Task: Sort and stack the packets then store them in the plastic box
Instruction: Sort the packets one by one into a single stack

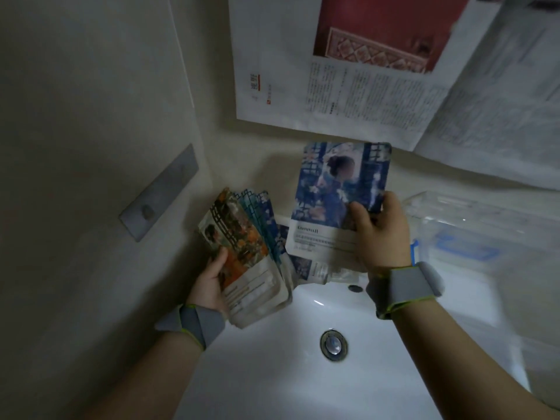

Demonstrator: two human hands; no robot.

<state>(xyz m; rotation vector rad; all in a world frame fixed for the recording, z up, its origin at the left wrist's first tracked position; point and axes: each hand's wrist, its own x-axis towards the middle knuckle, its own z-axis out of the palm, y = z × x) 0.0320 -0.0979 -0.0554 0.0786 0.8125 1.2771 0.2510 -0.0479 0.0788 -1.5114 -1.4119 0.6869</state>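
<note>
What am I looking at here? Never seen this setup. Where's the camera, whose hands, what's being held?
There is no robot. One wide-angle camera sits on a person's head and looks down at their own two bare hands, each with a grey wrist strap, above a white washbasin. The left hand grips a fanned stack of flat printed packets, the top one with an orange picture. The right hand holds up a single blue printed packet by its lower right edge. More packets lie on the rim behind the basin. To the right stands a clear plastic box with blue clips, blurred, so I cannot tell its contents. Newspaper pages cover the wall.
</note>
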